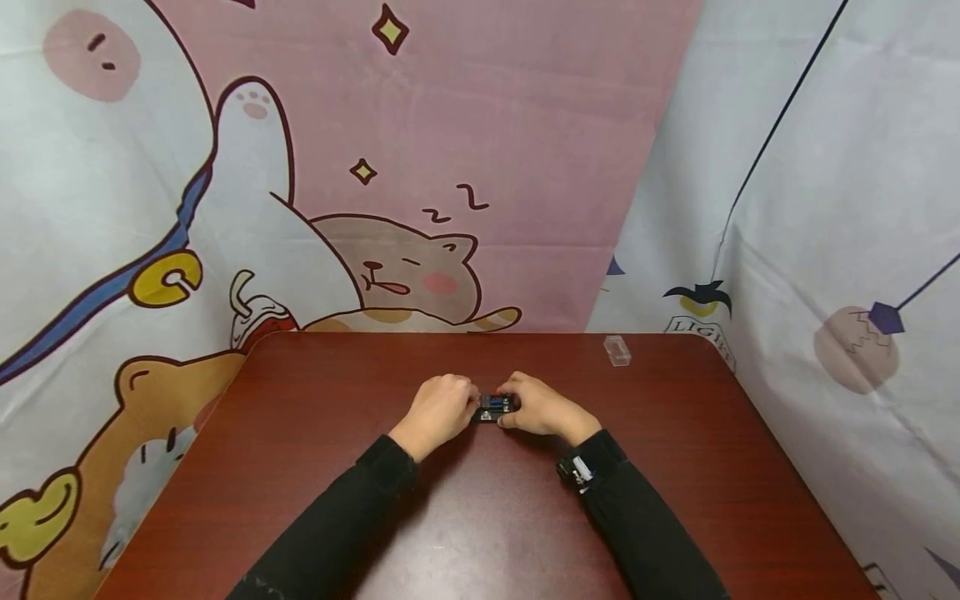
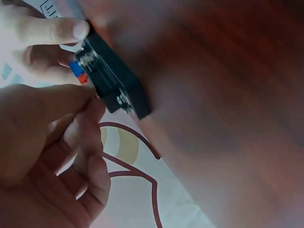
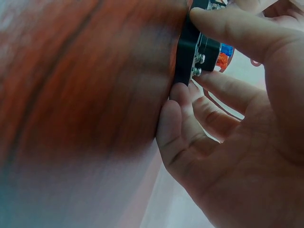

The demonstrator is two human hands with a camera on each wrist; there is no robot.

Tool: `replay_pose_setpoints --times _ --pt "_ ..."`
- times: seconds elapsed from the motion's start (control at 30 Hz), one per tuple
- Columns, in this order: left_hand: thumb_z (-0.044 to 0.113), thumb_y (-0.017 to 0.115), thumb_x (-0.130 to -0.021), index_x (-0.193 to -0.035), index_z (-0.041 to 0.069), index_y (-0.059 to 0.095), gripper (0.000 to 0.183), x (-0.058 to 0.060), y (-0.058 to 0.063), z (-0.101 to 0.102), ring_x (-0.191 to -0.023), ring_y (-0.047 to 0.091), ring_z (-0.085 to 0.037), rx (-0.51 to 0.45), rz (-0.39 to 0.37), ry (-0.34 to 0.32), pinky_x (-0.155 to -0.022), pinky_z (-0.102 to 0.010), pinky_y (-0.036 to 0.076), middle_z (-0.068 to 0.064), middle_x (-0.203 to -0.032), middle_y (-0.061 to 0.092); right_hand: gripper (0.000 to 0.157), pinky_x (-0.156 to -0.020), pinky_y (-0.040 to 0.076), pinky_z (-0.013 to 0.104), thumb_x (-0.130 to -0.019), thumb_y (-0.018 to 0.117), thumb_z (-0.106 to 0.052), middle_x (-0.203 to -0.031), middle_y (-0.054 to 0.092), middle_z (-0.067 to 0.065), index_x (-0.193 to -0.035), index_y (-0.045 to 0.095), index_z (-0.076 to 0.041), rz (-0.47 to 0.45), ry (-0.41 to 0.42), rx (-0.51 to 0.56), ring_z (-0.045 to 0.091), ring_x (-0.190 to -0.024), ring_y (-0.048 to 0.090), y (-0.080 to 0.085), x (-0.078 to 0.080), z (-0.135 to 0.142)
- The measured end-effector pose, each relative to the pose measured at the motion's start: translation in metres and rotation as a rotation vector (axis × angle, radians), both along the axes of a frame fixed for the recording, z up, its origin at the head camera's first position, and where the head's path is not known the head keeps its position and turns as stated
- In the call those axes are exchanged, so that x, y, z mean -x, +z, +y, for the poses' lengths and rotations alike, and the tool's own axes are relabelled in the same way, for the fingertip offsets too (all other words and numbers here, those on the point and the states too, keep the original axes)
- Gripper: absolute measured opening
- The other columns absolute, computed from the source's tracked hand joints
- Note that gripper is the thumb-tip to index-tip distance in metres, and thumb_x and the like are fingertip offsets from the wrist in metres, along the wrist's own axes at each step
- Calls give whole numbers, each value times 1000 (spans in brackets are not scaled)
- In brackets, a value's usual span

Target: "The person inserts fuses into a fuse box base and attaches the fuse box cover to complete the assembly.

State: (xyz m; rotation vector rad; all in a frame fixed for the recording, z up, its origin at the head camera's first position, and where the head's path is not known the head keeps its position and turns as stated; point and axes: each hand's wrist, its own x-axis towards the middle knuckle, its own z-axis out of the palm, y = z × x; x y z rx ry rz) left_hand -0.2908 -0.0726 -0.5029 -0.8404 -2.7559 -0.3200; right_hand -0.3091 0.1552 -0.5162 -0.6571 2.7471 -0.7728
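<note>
A small black electrical module (image 1: 495,406) with metal screw terminals (image 3: 198,65) sits between both hands, low over the tabletop. A blue piece (image 2: 75,68) and a red piece (image 2: 83,78) stick out of its upper side. My right hand (image 1: 547,407) grips its right end, the thumb on the near side and fingers beneath and behind. At the left end is my left hand (image 1: 441,410), its thumb and index finger pinched together against the module beside the red piece. What lies exactly between those two tips is hidden.
The hands work over a reddish-brown wooden table (image 1: 480,517). Near its far edge, to the right, lies a small clear plastic box (image 1: 618,351). A printed cartoon cloth (image 1: 525,167) hangs behind the table. A small black device (image 1: 577,472) is strapped to the right wrist.
</note>
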Motion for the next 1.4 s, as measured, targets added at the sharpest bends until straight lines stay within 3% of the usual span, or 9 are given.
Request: replay_pose_setpoints --times 0.23,0.37,0.5,0.6,0.73,0.93,1.4 --pt "28 87 -98 -99 19 85 9 -3 -7 -6 -80 71 -16 -73 -48 54 -76 -39 59 5 -91 76 47 -94 53 39 -93 88 -24 -123 65 1 -136 75 -11 -13 2 2 16 -102 61 -1 -1 2" --pt "36 88 -97 -107 15 84 24 -1 -4 -16 -81 70 -17 -140 -115 104 -74 -38 59 1 -95 75 47 -95 53 40 -93 88 -25 -124 65 1 -136 75 -12 -25 -4 2 16 -104 61 0 0 0" --pt "45 88 -95 -125 10 81 46 2 1 -25 -97 75 -24 -147 -201 139 -83 -44 63 -7 -112 78 47 -96 54 41 -94 88 -26 -125 65 1 -137 75 -13 -26 -5 1 17 -105 61 2 2 -1" --pt "46 88 -95 -130 10 79 51 4 2 -29 -107 74 -26 -147 -268 137 -92 -47 62 -8 -119 77 47 -96 54 42 -94 88 -25 -124 65 2 -137 75 -12 -24 -2 9 17 -105 62 3 2 -1" --pt "42 89 -94 -128 12 79 46 3 -3 -31 -107 72 -23 -164 -334 111 -97 -46 60 -5 -119 76 47 -97 54 42 -93 88 -24 -124 65 2 -137 75 -11 -28 -2 15 17 -105 62 1 1 0" --pt "40 92 -92 -128 12 79 48 2 -12 -29 -101 70 -19 -171 -335 80 -93 -45 59 -3 -114 75 47 -98 55 43 -94 87 -24 -126 64 2 -138 74 -12 -40 -11 13 17 -106 62 0 -1 0" --pt "38 89 -95 -130 8 79 46 0 -18 -25 -93 62 -17 -148 -344 101 -89 -41 56 -5 -111 69 48 -97 54 42 -94 87 -25 -125 65 2 -138 74 -12 -21 -3 -5 17 -104 61 -1 0 0"
